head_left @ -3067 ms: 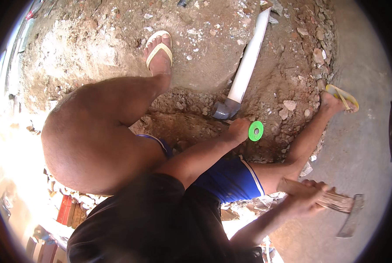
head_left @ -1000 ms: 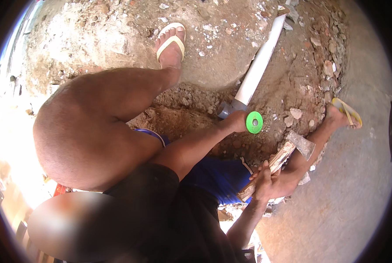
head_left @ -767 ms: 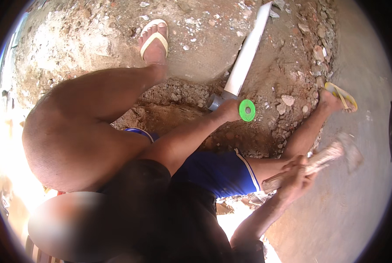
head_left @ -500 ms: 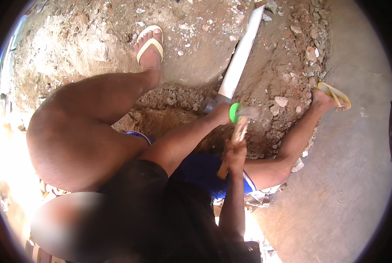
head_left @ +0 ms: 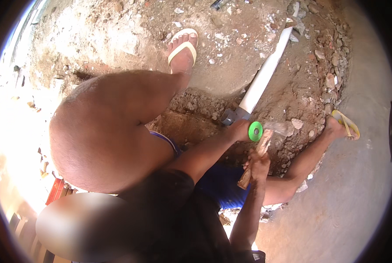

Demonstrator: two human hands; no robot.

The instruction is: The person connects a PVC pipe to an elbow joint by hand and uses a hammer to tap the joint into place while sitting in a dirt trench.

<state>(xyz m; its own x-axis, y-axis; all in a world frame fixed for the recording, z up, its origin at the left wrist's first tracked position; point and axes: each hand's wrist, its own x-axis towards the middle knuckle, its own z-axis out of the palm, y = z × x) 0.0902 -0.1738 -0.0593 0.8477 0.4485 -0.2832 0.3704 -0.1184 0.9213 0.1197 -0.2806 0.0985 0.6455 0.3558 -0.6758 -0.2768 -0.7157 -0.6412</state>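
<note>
My left hand [head_left: 241, 130] is closed around a chisel below its round green guard [head_left: 252, 132]; the grey struck end shows in the guard's middle, while the blade is hidden. My right hand [head_left: 259, 165] grips the wooden handle of a hammer [head_left: 265, 142]. The hammer's blurred metal head is just right of the green guard, seemingly apart from it. Beyond my left hand lies a white pipe [head_left: 266, 79], slanting away to the right. A grey pipe fitting [head_left: 234, 115] sits at its near end, close to my left hand.
A dug trench [head_left: 191, 105] of broken soil runs between my legs. Rubble and stones [head_left: 329, 81] line the smooth concrete floor [head_left: 336, 188] on the right. My sandalled feet rest on both sides, one on dirt and one on concrete. A small dark object [head_left: 216, 4] lies at the far edge.
The whole view has shifted, so everything appears farther right and lower. The green guard now faces me more squarely, and the hammer head stands a little farther right of it.
</note>
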